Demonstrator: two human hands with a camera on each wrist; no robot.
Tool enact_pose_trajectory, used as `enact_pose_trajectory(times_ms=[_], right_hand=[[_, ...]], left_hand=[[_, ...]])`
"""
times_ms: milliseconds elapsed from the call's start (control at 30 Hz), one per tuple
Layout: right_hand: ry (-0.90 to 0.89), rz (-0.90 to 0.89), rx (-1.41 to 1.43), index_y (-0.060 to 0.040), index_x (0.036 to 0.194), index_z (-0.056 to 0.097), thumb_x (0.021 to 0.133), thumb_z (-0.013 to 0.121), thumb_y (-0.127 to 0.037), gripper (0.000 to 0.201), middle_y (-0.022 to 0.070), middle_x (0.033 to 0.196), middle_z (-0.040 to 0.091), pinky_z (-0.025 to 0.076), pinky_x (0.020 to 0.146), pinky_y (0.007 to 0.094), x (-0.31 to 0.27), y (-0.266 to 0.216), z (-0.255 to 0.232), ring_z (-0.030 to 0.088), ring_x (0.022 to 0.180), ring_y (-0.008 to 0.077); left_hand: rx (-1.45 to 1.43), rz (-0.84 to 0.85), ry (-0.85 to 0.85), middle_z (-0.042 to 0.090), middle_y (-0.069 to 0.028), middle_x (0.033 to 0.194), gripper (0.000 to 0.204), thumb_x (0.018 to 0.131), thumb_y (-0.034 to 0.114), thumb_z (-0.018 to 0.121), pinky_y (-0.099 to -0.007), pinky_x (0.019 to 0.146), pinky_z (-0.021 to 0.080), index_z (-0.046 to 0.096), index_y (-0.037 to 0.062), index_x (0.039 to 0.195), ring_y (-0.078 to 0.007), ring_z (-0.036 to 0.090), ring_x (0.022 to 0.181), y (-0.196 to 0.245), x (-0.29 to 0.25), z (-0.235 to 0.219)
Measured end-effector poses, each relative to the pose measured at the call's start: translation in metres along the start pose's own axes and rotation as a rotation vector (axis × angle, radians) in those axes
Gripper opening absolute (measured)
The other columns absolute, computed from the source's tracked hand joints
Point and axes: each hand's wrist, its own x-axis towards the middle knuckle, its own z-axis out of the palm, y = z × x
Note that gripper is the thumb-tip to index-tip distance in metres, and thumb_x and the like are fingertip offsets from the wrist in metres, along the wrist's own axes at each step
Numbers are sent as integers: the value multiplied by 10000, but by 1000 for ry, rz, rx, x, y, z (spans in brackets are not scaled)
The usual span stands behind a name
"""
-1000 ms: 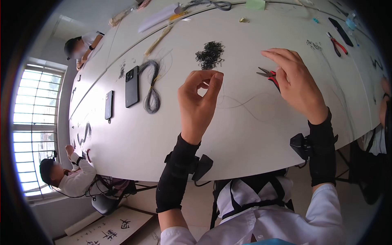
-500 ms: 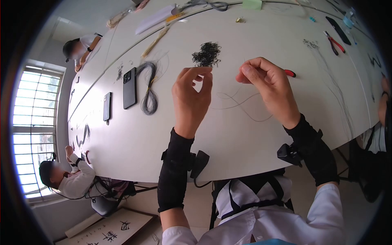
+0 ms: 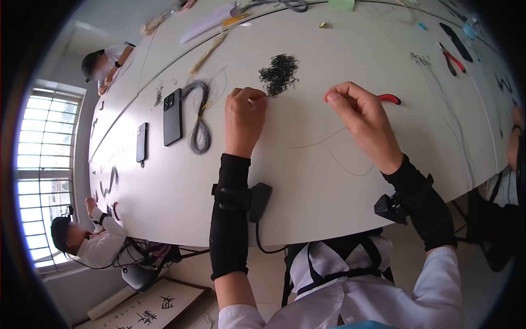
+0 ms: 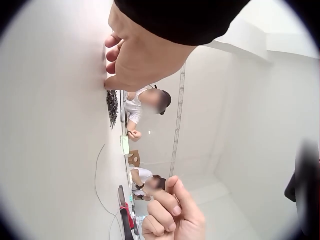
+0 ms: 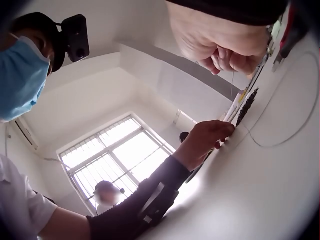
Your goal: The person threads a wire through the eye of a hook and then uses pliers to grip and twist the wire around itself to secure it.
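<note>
A pile of small black hooks lies on the white table ahead of both hands. My left hand is down at the pile's near left edge, its fingertips close together beside the hooks; I cannot tell whether they pinch one. In the left wrist view these fingertips meet the tabletop right at the hooks. To the right, my raised right hand pinches a thin line between thumb and forefinger. Loose thin line curves over the table between the hands. Pliers are mostly hidden behind the right hand.
A dark phone and a tied coil of grey line lie left of the left hand. Another phone is farther left. More red-handled pliers and long strands lie at right. Other people sit around the table.
My left hand has moved left and down to the edge of the hook pile. My right hand swung left, its straight fingers curling into a pinch, and now stays nearly still.
</note>
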Motion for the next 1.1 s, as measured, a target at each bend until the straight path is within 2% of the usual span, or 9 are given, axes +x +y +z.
enact_pose_trajectory(times_ms=[233,333,433,533,633,733,900,1100], right_hand=[[-15,7,-24,-1,957,650,1022,624,-257,266,-83,663,429,279,535,221,0,4,0,321,607,17],[-28,16,-18,-1,962,651,1023,626,-259,266,-83,669,434,281,538,220,0,5,0,323,611,18],[-38,22,-22,-2,967,652,1022,627,-260,265,-84,673,433,283,540,219,0,5,1,324,615,19],[-41,39,-46,-1,966,653,1019,631,-255,260,-84,672,433,286,542,219,0,4,2,330,617,20],[-44,2,-46,1,964,663,1014,640,-247,254,-82,667,436,292,543,219,0,6,4,340,617,21],[-42,-49,-62,5,969,681,1006,652,-241,250,-78,664,445,296,543,220,1,14,7,347,616,22],[-20,-106,-43,17,984,697,997,668,-234,253,-57,682,511,324,551,215,-1,16,8,390,619,18],[-46,-69,-10,40,1009,692,995,669,-185,227,21,797,692,463,622,200,-2,11,8,593,703,27]], left_hand=[[17,45,36,663,-119,909,115,870,111,717,-357,748,510,736,24,942,-231,623,773,0,-2,2],[42,68,-14,662,-118,897,125,876,111,709,-357,738,506,725,9,948,-230,617,766,-2,0,-3],[37,37,-54,667,-126,898,127,884,113,700,-347,720,501,709,2,945,-220,605,752,-5,2,-1],[-41,-77,-98,679,-99,903,136,920,120,685,-313,715,490,682,-12,952,-183,606,766,7,1,-4],[-849,-411,-218,680,-70,935,141,967,136,669,-280,730,488,659,-4,979,-141,612,798,38,-6,-24],[-1163,-491,-257,670,-54,959,150,993,152,660,-258,752,492,642,4,1012,-111,615,831,61,-16,-25],[-1293,-525,-341,668,-60,980,121,996,123,647,-278,750,521,653,10,1037,-115,641,858,80,-26,-13],[-1328,-543,-360,660,-35,980,109,999,118,642,-292,731,534,659,13,1023,-119,655,863,85,-31,-2]])
